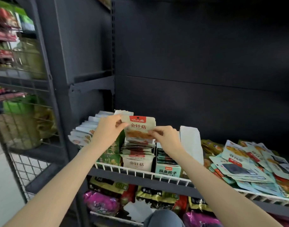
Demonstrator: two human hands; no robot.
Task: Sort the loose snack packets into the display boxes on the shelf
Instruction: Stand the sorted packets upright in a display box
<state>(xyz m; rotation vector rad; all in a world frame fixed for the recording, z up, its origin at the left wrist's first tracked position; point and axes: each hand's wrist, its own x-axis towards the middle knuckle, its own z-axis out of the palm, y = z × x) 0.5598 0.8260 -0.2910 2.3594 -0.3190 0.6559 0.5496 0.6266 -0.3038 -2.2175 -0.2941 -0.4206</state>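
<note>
In the head view, both hands hold one snack packet (pixel 139 128) upright, just above the middle display box (pixel 137 158) in the lower centre of the frame. The left hand (pixel 107 130) pinches the packet's upper left corner and the right hand (pixel 165 136) pinches its right edge lower down. I think two hands are used so that the thin packet stays straight and slides in behind the row of same packets already standing in this box; the printing on the packet and on the box front looks the same.

At the lower right, a pile of loose packets (pixel 248 163) lies flat on the wire shelf (pixel 140 172), not yet sorted. Between the pile and the hands stands a teal box (pixel 167 169) with a raised white flap (pixel 190 141); the flap is just beside the right hand and could catch the wrist. A green box (pixel 111 153) stands to the left, touching the middle box, partly hidden under the left forearm.
</note>
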